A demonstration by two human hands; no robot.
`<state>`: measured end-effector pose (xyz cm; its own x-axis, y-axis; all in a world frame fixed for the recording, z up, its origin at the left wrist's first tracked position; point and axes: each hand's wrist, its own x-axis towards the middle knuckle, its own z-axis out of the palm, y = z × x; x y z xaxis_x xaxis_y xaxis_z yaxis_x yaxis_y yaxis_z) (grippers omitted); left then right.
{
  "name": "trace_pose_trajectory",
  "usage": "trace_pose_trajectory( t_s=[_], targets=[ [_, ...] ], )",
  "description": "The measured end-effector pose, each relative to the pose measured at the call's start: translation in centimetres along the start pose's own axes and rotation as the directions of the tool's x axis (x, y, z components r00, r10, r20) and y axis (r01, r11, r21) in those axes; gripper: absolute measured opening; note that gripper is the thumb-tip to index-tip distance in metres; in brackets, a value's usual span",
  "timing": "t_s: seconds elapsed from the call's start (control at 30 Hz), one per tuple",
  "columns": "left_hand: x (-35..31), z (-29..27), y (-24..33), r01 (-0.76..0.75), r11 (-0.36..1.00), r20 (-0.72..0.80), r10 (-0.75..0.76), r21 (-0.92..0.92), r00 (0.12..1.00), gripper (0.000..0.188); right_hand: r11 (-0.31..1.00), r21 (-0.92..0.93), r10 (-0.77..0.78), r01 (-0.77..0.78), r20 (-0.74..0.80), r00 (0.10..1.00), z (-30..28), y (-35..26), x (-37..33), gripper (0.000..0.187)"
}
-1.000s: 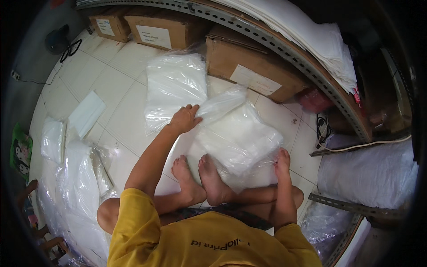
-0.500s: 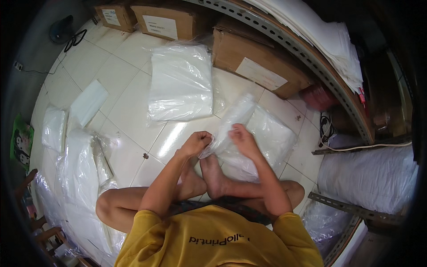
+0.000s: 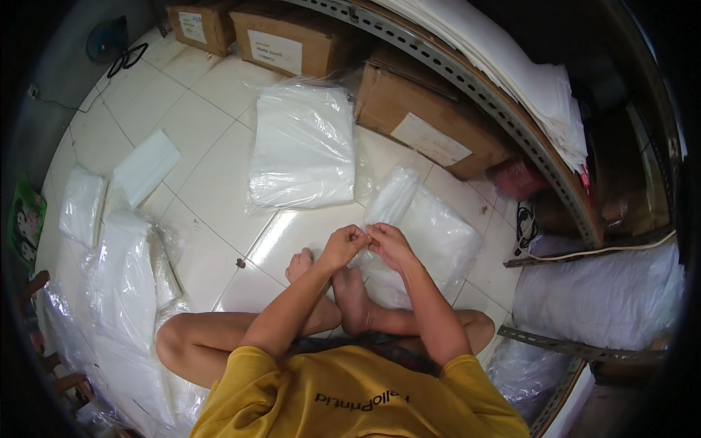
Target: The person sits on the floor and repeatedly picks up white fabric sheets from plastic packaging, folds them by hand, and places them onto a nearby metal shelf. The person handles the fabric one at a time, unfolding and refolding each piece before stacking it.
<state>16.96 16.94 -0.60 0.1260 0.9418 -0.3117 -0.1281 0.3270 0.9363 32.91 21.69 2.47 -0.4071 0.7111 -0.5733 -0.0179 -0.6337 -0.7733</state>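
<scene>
Left hand and right hand meet a little right of the middle of the frame, fingertips almost touching. Fingers of both curl inward, thumbs pressed toward forefingers, scarcely any gap; both pinch the near edge of a loose plastic flap, though the exact bit of film between the tips is too small to make out. Flap rises from the fingertips toward the upper right, bunched and whitish. It joins a clear bag of white sheets, lying flat on the floor right of centre; the bag's bulk sits just beyond and to the right of the right hand's fingers, its lower left part behind that hand and wrist. Bare foot directly below the hands. Second wrapped packet, white, flat, upper middle of frame, well apart from the fingers. Cardboard box at upper right, near the top of the flap. Left side of frame: a small wrapped bundle, a pale folded sheet beside it, a larger plastic-covered stack below. Perforated metal shelf curves across upper right, white sheets piled on it.
</scene>
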Motion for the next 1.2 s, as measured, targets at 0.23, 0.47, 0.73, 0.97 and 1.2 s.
trace_pose_trajectory(
  t_s=[0.23,0.47,0.73,0.97,1.2],
  targets=[
    [-0.2,-0.9,1.1,0.137,0.882,0.091,-0.107,-0.451,0.99,0.019,0.983,-0.145,-0.095,0.108,0.095,0.991,0.6,-0.6,0.5,0.016],
    [0.9,-3.7,1.4,0.095,0.759,-0.32,-0.379,-0.644,0.868,0.014,0.962,-0.145,-0.238,0.229,-0.044,0.97,-0.6,-0.9,-1.3,0.012],
    [4.1,-6.1,4.7,-0.069,0.636,-0.256,0.405,0.769,0.878,0.018,0.828,-0.113,-0.559,0.55,-0.073,0.826,3.6,-2.9,-5.9,0.016],
    [6.8,-1.9,3.0,-0.148,0.571,0.008,0.24,0.808,0.971,0.071,0.963,-0.047,-0.268,0.264,-0.157,0.95,5.7,-4.9,-4.6,0.018],
    [7.7,-0.3,1.4,0.077,0.626,-0.142,0.055,0.776,0.988,0.111,0.91,-0.324,-0.328,0.257,-0.187,0.926,-5.4,-4.2,-9.3,0.04]
  ],
)
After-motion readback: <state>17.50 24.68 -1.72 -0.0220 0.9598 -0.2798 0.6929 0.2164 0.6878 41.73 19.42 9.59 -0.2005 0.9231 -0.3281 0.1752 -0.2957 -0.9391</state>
